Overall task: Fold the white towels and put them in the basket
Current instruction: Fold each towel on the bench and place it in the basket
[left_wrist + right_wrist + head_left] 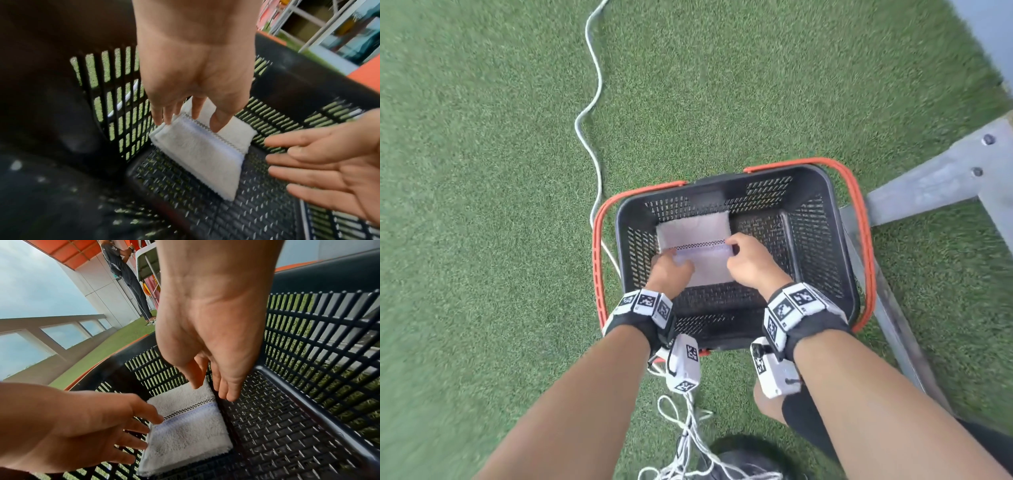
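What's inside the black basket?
One folded white towel lies flat on the floor of the basket, near its left wall. The left hand and right hand reach in and cover parts of it. Anything under the towel is hidden.

The head view looks steeply down from above onto the black basket (839, 240) on green turf, while each wrist view sits low and close inside it, looking along its own hand, and all three share the folded white towel (698, 236) there.
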The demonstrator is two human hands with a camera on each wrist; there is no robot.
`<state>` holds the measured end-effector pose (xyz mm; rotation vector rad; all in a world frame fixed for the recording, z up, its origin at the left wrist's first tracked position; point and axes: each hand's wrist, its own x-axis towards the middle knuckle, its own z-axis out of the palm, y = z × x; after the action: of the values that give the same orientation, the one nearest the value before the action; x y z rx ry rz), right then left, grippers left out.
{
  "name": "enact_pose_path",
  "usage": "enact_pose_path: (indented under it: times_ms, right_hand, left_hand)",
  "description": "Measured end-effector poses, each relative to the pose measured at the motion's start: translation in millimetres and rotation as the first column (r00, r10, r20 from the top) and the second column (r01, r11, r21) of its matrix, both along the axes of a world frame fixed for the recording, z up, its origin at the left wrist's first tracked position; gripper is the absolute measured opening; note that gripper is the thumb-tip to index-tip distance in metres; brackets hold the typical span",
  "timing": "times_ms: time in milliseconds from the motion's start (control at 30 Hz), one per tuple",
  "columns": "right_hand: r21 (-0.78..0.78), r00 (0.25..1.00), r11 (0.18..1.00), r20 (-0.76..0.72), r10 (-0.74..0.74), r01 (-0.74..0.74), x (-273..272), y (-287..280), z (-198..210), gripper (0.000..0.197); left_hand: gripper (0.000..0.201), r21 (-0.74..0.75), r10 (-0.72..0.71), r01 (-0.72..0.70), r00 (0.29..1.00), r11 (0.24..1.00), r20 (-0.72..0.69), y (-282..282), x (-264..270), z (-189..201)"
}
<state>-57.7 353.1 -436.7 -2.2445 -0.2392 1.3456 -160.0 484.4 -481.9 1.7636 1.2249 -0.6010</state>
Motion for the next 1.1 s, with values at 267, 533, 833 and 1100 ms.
enact_pose_path:
  times_ms: [267,533,833,1100]
  right_hand:
    - [-0.017,0.998,0.999,-0.055,0.027,-0.028,-6,-3,-10,0.061]
    - [0.009,0.993,0.996,-0.072,0.09,-0.09,-15,7,-2,0.063]
    - [0.135,0.983,0.989,0.18,0.04,-0.065,27,30,94,0.034]
    - [0.302,0.825,0.951,0.518,-0.227,0.072,69,-33,287,0.037]
  left_hand:
    - [0.062,-0.062,-0.274,0.268,0.923,0.962,-0.27,-9,0,-11]
    - [0.072,0.022,-0.315,0.367,0.825,0.93,-0.469,-27,2,-5]
    - [0.029,0.206,-0.293,0.273,0.953,0.94,0.077,-10,47,84]
    - [0.024,0.363,-0.437,0.281,0.757,0.889,0.486,-38,118,267]
